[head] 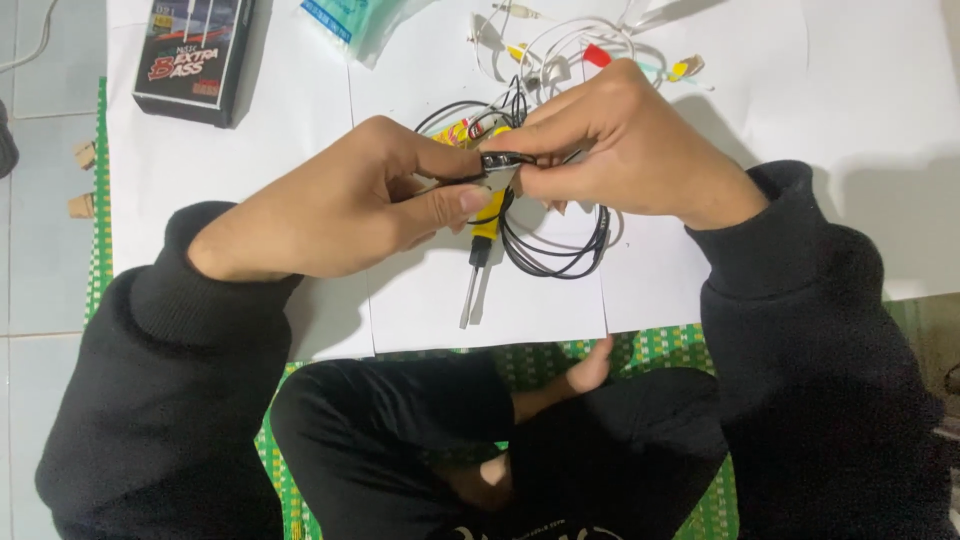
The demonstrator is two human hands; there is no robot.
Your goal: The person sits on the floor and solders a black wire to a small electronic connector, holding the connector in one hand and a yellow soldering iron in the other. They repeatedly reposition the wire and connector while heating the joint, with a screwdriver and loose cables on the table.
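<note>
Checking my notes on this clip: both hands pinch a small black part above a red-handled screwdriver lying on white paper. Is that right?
Not quite: the screwdriver has a yellow handle, not red. The head view shows it on the white paper below the left hand and right hand, which pinch the small black part.

Pale floor tiles [40, 250], green woven mat [650, 350]

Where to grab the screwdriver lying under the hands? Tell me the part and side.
Probably the metal shaft, from the near side. The screwdriver lies with its shaft pointing toward the person, bare on the paper. Its yellow handle sits under the left hand, right hand and black cable.
</note>
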